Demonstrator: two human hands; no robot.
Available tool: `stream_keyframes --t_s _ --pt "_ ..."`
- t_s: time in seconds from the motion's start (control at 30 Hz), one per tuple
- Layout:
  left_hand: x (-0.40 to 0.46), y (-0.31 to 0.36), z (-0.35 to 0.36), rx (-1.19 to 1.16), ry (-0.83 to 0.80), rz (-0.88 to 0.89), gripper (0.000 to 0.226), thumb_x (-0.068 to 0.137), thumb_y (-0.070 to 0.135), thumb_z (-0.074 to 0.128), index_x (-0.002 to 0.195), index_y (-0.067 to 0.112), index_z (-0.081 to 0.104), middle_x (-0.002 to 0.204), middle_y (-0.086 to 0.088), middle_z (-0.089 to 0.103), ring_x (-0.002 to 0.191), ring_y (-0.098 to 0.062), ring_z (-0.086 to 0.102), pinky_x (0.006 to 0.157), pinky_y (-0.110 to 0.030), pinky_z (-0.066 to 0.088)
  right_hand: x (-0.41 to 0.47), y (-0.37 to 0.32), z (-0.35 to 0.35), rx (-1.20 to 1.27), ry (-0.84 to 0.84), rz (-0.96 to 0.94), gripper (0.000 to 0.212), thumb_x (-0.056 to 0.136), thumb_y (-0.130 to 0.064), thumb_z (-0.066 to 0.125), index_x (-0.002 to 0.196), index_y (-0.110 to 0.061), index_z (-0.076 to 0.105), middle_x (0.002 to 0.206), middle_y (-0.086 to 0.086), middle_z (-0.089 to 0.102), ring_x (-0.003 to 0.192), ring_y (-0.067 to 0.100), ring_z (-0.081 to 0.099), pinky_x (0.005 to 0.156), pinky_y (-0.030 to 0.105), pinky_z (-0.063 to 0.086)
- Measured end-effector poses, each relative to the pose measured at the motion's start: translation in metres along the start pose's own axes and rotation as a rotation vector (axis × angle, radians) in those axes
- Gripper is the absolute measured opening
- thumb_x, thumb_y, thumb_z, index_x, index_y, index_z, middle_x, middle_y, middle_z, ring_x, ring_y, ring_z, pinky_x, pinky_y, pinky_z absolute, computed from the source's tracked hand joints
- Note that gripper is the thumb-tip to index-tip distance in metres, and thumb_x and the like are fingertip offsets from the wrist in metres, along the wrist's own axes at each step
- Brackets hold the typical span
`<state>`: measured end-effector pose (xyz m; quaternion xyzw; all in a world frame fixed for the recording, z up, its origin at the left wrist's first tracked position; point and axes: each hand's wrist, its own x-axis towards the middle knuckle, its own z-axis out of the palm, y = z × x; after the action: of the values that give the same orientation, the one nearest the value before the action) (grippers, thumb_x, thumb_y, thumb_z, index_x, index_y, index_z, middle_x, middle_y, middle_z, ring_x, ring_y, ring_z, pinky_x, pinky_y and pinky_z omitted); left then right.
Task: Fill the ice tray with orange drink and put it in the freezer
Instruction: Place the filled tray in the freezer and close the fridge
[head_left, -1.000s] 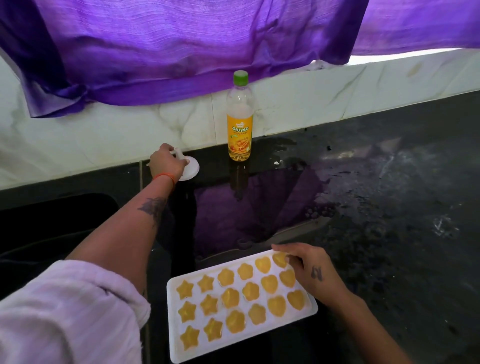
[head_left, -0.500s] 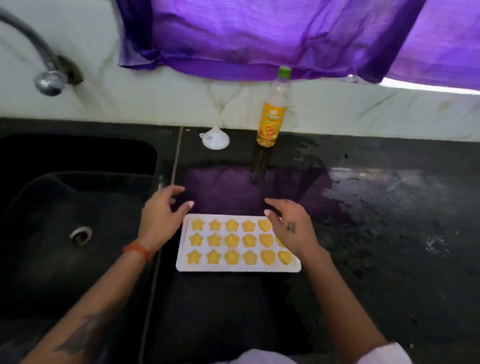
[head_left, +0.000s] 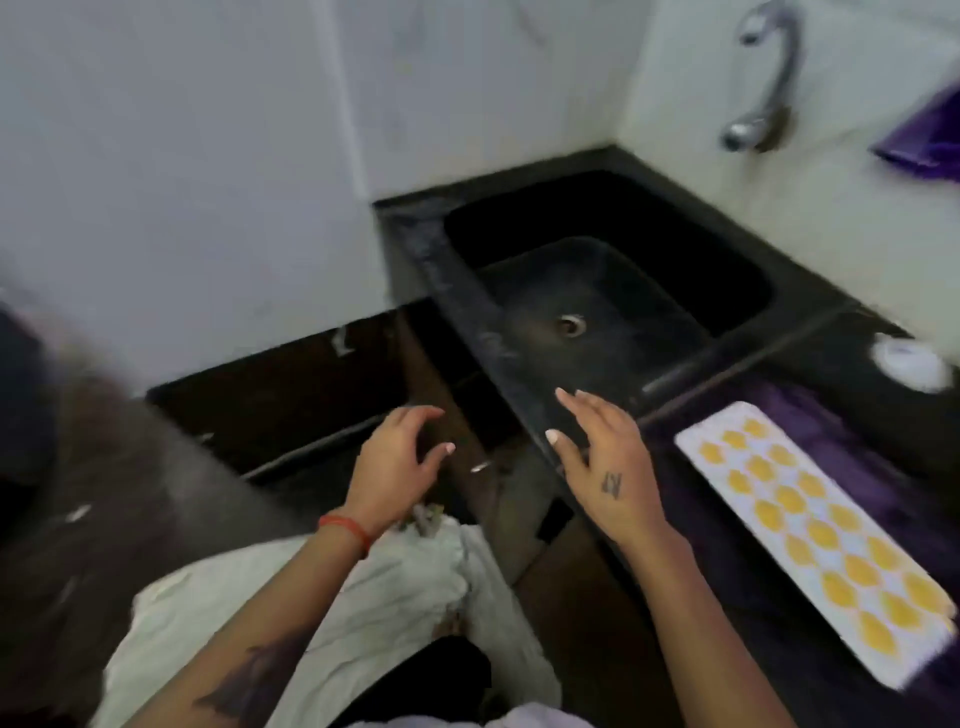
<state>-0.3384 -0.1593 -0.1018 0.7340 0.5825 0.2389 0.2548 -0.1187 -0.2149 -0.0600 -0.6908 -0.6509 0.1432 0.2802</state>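
While the ice tray (head_left: 815, 535) lies flat on the dark counter (head_left: 810, 364) right of the sink (head_left: 597, 270), all cavities orange, both hands hang empty — left hand (head_left: 392, 467) loosely curled, right hand (head_left: 605, 467) spread, near the tray but apart. Likely light, bendy and brimful, it should be lifted level by its 2 short ends. Motion blur smears detail; no freezer or bottle shows.

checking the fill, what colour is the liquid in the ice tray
Orange-yellow, in every visible mould of the white ice tray, seen in the head view.
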Motion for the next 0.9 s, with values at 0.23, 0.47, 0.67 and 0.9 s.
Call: stream_keyframes --t_s 0.23,0.47,0.67,0.9 --pt "-0.119 -0.13 -0.061 0.059 0.071 -0.46 0.048 0.087 0.034 0.062 0.13 0.019 0.049 0.133 -0.005 0.051 0.119 -0.023 0.051 0.097 -0.032 0.042 -0.021 -0.087 0.122 -0.055 -0.498 -0.296 0.048 0.093 -0.032 0.053 0.138 -0.021 0.044 0.139 0.003 0.048 0.13 0.019 0.039 0.105 0.023 0.028" --pt "-0.263 -0.254 -0.12 0.055 0.061 -0.835 0.052 0.087 0.037 0.059 0.134 0.018 0.043 0.139 -0.005 0.045 0.125 -0.023 0.047 0.101 -0.033 0.039 -0.068 -0.196 0.246 -0.278 -0.96 -0.487 0.054 0.092 -0.042 0.05 0.142 -0.027 0.036 0.147 -0.001 0.038 0.135 0.019 0.033 0.108 0.028 0.029" --pt "-0.388 -0.327 -0.175 0.008 0.126 -1.119 0.056 0.086 0.037 0.06 0.136 0.018 0.041 0.141 -0.008 0.043 0.127 -0.027 0.044 0.103 -0.034 0.038 -0.126 -0.3 0.334 -0.397 -1.261 -0.636 0.059 0.092 -0.042 0.051 0.144 -0.025 0.03 0.15 0.005 0.035 0.136 0.022 0.034 0.11 0.03 0.03" --pt "-0.512 -0.338 -0.212 -0.139 0.487 -1.404 0.062 0.086 0.031 0.062 0.14 0.014 0.037 0.145 -0.011 0.037 0.129 -0.03 0.042 0.104 -0.037 0.038 -0.21 -0.437 0.4 -0.438 -1.368 -1.062 0.063 0.09 -0.044 0.052 0.145 -0.025 0.027 0.149 0.007 0.035 0.135 0.027 0.034 0.109 0.037 0.033"
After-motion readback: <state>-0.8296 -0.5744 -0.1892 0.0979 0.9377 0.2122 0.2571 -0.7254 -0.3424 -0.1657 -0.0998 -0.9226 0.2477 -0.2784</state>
